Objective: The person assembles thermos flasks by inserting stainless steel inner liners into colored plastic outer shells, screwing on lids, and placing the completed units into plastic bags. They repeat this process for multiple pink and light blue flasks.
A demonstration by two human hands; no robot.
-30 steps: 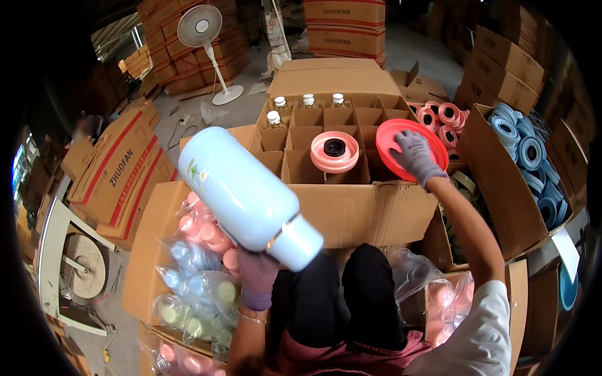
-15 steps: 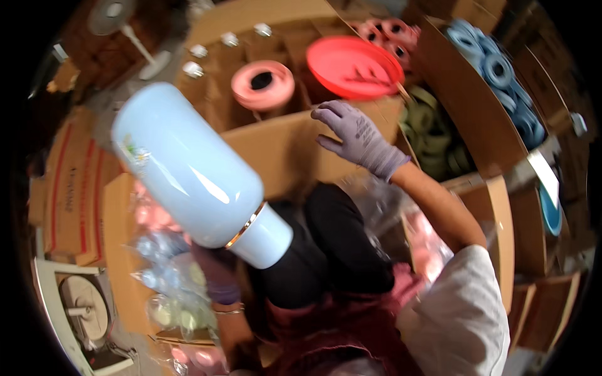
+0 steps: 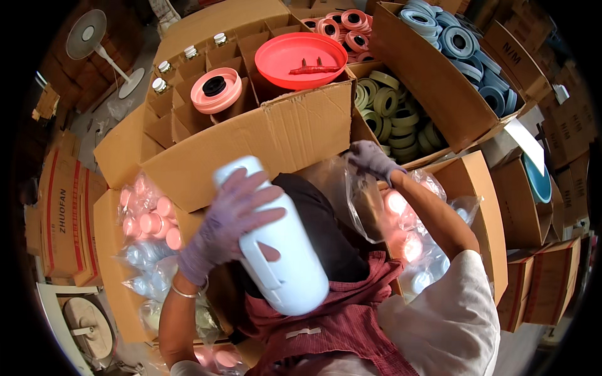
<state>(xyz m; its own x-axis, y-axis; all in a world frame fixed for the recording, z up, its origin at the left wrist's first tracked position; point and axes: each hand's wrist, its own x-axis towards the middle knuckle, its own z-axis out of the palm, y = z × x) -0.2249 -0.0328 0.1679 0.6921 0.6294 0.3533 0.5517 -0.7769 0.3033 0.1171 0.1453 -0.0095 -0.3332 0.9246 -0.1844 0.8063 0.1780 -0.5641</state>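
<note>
My left hand [image 3: 227, 219], in a purple glove, grips a large pale blue bottle [image 3: 276, 250] held sideways over my lap. My right hand [image 3: 371, 159], also gloved, pinches the edge of a clear plastic bag [image 3: 351, 188] by a box at my right filled with bagged pink and white lids [image 3: 407, 244]. In front of me stands a big divided cardboard box [image 3: 276, 135] holding a pink-lidded bottle [image 3: 216, 93], a red lid [image 3: 300, 59] and several small white-capped bottles.
Boxes of pink rings [image 3: 342, 24], olive rings [image 3: 392, 122] and blue rings [image 3: 467, 47] stand at the right. A box of bagged pink caps [image 3: 147, 216] lies at my left. A standing fan [image 3: 94, 44] and stacked cartons [image 3: 63, 213] are farther left.
The bottle has swung down from beside my head to over my lap. My right hand left the red lid and came back to the plastic bag at my right.
</note>
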